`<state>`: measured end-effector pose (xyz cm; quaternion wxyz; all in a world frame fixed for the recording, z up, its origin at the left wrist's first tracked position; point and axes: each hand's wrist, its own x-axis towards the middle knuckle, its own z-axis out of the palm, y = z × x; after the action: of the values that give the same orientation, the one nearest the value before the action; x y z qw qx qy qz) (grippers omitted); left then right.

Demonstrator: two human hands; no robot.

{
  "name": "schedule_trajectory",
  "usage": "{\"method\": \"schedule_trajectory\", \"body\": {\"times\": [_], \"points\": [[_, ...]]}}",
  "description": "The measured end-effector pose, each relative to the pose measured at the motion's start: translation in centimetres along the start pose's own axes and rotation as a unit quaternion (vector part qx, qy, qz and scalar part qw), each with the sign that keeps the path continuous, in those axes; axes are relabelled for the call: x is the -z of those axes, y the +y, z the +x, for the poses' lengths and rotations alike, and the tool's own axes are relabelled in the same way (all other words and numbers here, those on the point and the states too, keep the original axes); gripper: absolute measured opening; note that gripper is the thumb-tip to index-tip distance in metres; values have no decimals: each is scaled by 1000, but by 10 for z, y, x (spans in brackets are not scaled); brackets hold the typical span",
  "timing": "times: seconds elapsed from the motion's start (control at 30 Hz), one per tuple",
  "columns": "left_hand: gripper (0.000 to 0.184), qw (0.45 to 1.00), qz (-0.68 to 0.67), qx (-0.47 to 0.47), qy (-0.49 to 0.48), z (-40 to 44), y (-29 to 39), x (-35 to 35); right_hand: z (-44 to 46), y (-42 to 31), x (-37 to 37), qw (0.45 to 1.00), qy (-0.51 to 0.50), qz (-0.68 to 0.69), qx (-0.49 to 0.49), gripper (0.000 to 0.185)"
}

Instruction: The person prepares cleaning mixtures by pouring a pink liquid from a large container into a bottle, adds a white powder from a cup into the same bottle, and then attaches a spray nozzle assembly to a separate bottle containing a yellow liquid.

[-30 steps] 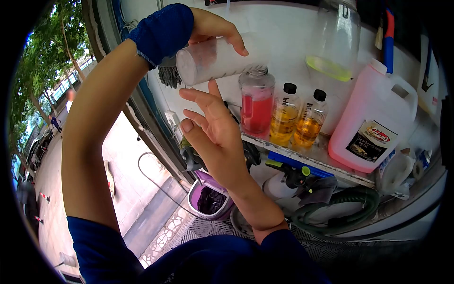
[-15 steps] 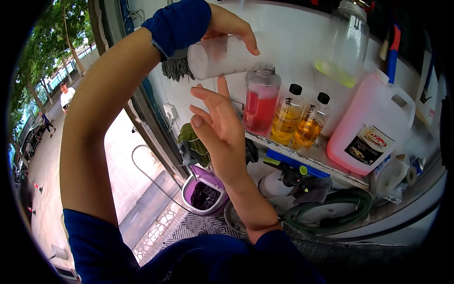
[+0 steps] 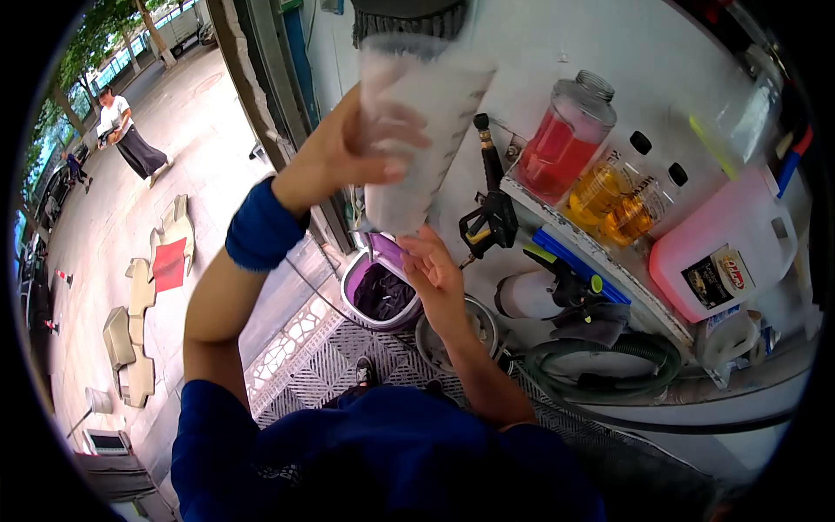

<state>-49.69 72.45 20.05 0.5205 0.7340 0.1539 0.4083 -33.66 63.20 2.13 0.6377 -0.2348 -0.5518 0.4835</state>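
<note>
My left hand (image 3: 352,161), with a blue band at the wrist, is wrapped around a translucent measuring cup (image 3: 422,130) with graduation marks on its side. The cup is held nearly upright, slightly blurred, its wide mouth at the top. Just under the cup's base is my right hand (image 3: 437,277), fingers apart; whether a fingertip touches the base I cannot tell. To the right, an uncapped clear jar (image 3: 561,139) of red liquid stands on a narrow shelf (image 3: 600,239). Beside it are two black-capped bottles of yellow-orange liquid (image 3: 600,187) (image 3: 639,213).
A pink jug (image 3: 726,252) stands farther along the shelf. Below are a black spray gun (image 3: 494,213), a pump sprayer (image 3: 531,296) and a coiled green hose (image 3: 600,383). A purple-and-white bucket (image 3: 357,283) sits on the floor grating. Outside, a person (image 3: 130,139) stands on the pavement.
The measuring cup has moved from its tipped position at the jar's mouth to the left and is now nearly upright. My right hand has lowered slightly, and the view has turned left.
</note>
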Motion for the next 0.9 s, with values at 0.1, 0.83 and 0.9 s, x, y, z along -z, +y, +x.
{"method": "schedule_trajectory", "body": {"times": [0.1, 0.83, 0.9], "points": [[108, 993, -19, 23, 114, -96, -59, 23, -34, 67, 12, 994, 42, -6, -105, 30], [97, 775, 288, 323, 460, -472, -242, 63, 177, 328, 14, 693, 121, -699, -129, 51], [96, 771, 280, 299, 487, -468, -256, 68, 183, 328, 23, 707, 162, -673, -144, 43]]}}
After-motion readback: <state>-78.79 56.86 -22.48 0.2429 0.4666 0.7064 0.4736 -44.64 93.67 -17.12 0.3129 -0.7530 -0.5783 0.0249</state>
